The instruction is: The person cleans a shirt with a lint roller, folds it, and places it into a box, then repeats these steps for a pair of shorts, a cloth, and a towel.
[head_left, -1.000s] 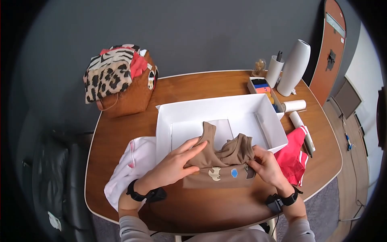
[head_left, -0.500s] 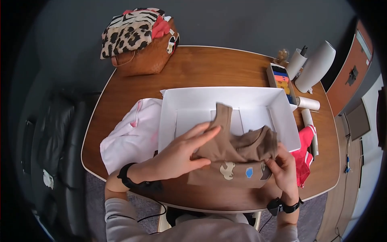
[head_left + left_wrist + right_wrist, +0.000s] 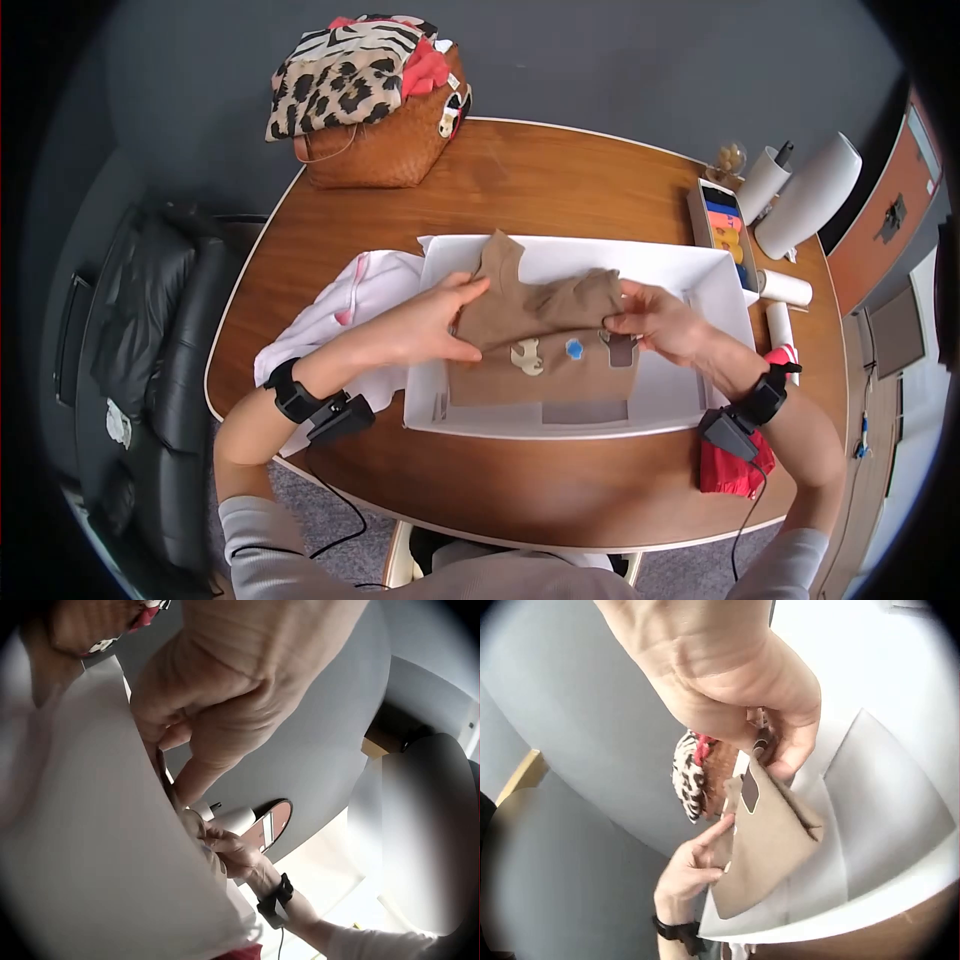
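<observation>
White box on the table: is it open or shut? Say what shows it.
Open. No lid covers the white box; its inner walls and part of its floor show beside the brown garment.

Matt brown cloth garment (image 3: 550, 380), smooth white box (image 3: 690, 385), glossy brown wood table (image 3: 560, 490)

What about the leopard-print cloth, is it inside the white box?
No, the leopard-print cloth lies on top of the brown bag, beyond the white box.
</observation>
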The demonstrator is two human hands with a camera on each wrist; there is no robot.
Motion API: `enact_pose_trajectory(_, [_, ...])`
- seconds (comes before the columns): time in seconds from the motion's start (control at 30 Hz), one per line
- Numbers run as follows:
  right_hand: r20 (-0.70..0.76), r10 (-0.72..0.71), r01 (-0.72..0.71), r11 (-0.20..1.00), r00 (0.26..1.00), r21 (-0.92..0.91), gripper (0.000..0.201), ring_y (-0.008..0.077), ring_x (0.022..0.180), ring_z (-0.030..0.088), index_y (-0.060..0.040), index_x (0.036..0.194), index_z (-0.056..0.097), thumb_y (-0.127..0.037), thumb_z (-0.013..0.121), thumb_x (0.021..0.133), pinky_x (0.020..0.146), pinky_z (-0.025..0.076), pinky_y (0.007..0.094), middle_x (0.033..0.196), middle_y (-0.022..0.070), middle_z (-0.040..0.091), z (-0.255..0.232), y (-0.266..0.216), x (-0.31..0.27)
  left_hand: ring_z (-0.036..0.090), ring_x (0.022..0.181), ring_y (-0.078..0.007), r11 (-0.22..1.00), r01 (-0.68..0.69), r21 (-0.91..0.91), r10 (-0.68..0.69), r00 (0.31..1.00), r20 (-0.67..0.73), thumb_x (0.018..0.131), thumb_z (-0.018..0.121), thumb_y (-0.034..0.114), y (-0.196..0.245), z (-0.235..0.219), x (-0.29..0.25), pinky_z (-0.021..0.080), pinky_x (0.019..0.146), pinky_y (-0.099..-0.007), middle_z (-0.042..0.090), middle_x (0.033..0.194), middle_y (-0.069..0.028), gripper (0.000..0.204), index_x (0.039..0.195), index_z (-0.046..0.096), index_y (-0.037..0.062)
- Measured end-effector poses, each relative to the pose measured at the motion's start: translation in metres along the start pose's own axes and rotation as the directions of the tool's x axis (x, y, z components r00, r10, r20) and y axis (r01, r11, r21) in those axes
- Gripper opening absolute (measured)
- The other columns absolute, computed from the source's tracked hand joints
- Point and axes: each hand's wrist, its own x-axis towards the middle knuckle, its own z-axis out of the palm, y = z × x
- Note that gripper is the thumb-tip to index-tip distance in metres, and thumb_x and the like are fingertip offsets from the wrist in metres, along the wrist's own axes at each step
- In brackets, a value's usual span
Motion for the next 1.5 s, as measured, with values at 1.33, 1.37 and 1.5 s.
enact_pose_trajectory(1.33, [0.215, 0.210, 0.269, -0.278, 0.954, -0.922, 0.101, 0.0352, 0.125, 0.023, -0.0098, 0.136, 0.020, -0.057, 0.067, 0.060, 0.103, 0.020, 0.0423, 0.140, 0.0197, 0.013, 0.011, 0.027, 0.047, 0.026, 0.122, -0.0459, 0.244, -0.032, 0.969, -0.393, 0.911, 0.129, 0.056, 0.078, 0.024, -0.003, 0.075, 0.031, 0.040, 0.091, -0.0402, 0.002, 0.136, -0.0345, 0.106, 0.136, 0.012, 0.0006])
enact_pose_trajectory(1.37, [0.211, 0.210, 0.270, -0.308, 0.955, -0.912, 0.102, 0.0345, 0.127, 0.020, -0.0114, 0.138, 0.016, -0.058, 0.065, 0.061, 0.104, 0.019, 0.0430, 0.142, 0.0189, 0.008, 0.011, 0.023, 0.048, 0.026, 0.122, -0.0457, 0.250, -0.013, 0.968, -0.376, 0.920, 0.110, 0.057, 0.077, 0.021, -0.010, 0.079, 0.031, 0.039, 0.091, -0.0407, 0.003, 0.136, -0.0344, 0.105, 0.136, 0.012, 0.0004])
enact_pose_trajectory(1.5, [0.274, 0.124, 0.285, -0.088, 0.954, -0.954, 0.087, 0.0328, 0.120, 0.034, -0.0106, 0.133, 0.029, -0.055, 0.063, 0.066, 0.099, 0.028, 0.0407, 0.131, 0.0174, 0.033, -0.002, 0.009, 0.042, 0.028, 0.121, -0.0434, 0.274, -0.071, 0.959, -0.349, 0.922, 0.168, 0.060, 0.074, 0.018, 0.003, 0.065, 0.035, 0.038, 0.090, -0.0432, 0.012, 0.136, -0.0310, 0.097, 0.134, 0.015, -0.0026])
